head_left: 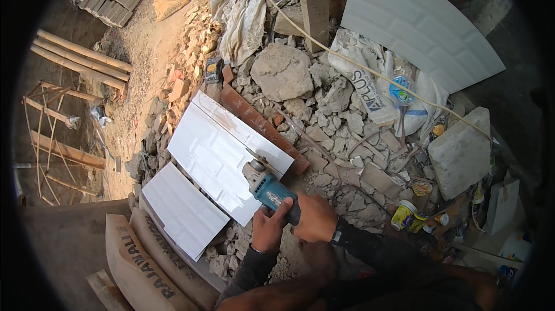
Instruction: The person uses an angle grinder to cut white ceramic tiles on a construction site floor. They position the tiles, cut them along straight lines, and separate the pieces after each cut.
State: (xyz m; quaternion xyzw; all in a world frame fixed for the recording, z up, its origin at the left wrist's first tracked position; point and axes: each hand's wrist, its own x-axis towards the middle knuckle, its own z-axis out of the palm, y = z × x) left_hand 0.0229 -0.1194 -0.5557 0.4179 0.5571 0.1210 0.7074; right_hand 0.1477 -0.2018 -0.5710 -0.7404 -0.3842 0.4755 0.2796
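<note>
Both of my hands are closed around a teal angle grinder [270, 191]. My left hand [270, 227] grips the near left side of its body, and my right hand [315, 218] wraps its dark rear end. The metal head and disc point away from me over a glossy white tile [211, 152] with a faint brick relief. A straight line runs along the tile's far side, and the disc sits at that line; whether it touches the surface I cannot tell. Nearer to me on the left lies a smaller white tile piece [185, 210].
Broken concrete rubble [283, 71] surrounds the tiles. A reddish-brown bar [254, 123] lies along the tile's far edge. Filled sacks [136, 259] sit lower left. A large white panel [422, 28] leans at upper right, and a pale cable [358, 68] crosses the rubble.
</note>
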